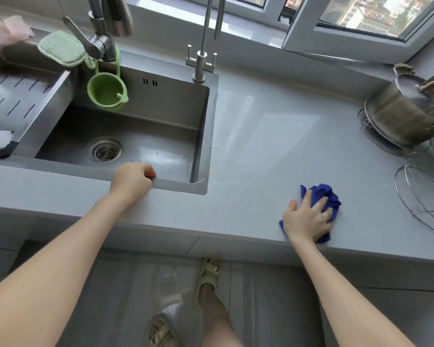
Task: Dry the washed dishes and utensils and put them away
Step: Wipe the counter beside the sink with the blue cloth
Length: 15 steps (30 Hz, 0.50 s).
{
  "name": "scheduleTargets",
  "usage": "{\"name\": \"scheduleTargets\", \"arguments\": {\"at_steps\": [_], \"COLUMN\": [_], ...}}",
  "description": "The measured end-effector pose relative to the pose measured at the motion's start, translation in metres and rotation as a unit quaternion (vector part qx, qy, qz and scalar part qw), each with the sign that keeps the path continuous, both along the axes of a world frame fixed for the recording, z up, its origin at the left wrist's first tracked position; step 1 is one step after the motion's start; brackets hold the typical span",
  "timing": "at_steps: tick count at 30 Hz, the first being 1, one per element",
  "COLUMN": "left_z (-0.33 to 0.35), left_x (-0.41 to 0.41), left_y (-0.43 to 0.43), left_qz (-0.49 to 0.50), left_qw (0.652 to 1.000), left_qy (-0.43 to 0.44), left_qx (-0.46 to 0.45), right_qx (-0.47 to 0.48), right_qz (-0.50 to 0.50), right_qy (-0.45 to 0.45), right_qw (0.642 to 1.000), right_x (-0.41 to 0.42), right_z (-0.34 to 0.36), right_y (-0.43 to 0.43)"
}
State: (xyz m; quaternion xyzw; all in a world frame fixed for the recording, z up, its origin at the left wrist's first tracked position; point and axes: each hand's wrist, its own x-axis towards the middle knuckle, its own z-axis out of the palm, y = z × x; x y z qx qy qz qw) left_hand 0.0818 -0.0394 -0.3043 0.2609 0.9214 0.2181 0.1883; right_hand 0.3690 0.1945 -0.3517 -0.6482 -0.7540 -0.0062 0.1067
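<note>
A crumpled blue cloth (325, 196) lies on the grey countertop (261, 151) near its front edge, right of the sink. My right hand (307, 219) lies on top of the cloth, fingers spread and bent over it, pressing it to the counter. My left hand (133, 180) is curled into a fist and rests on the front rim of the steel sink (140, 121), holding nothing that I can see. The sink basin holds no dishes; only its drain strainer (104, 149) shows.
A steel pot (401, 116) sits on a wire rack at the far right, with a wire stand (421, 196) below it. A green strainer cup (107, 92) hangs from the faucet (103, 33). A green sponge pad (62, 47) and a drain tray (18, 96) are at left.
</note>
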Motion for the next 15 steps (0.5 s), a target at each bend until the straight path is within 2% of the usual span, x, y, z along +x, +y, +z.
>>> {"name": "scheduleTargets", "arguments": {"at_steps": [2, 5, 9, 11, 12, 15], "left_z": [0.002, 0.01, 0.028, 0.034, 0.035, 0.031], "left_x": [0.0, 0.001, 0.003, 0.001, -0.001, 0.0], "left_y": [0.0, -0.007, -0.02, -0.023, -0.024, -0.019], "left_qz": [0.021, 0.104, 0.135, 0.151, 0.157, 0.137], "left_qw": [0.999, 0.984, 0.965, 0.963, 0.963, 0.973], "left_qy": [-0.015, 0.014, 0.101, 0.107, 0.105, 0.083], "left_qx": [0.026, 0.142, 0.199, 0.197, 0.192, 0.168], "right_qx": [0.031, -0.003, -0.014, -0.035, -0.053, -0.145], "right_qz": [0.086, 0.223, 0.399, 0.403, 0.375, 0.211], "right_qy": [0.006, 0.004, 0.07, 0.192, 0.273, 0.471], "right_qw": [0.996, 0.975, 0.914, 0.894, 0.884, 0.844], "right_x": [-0.054, -0.134, -0.206, -0.21, -0.203, -0.156], "right_z": [0.0, 0.009, 0.027, 0.041, 0.054, 0.07], "right_y": [-0.043, -0.114, -0.168, -0.169, -0.159, -0.098]}}
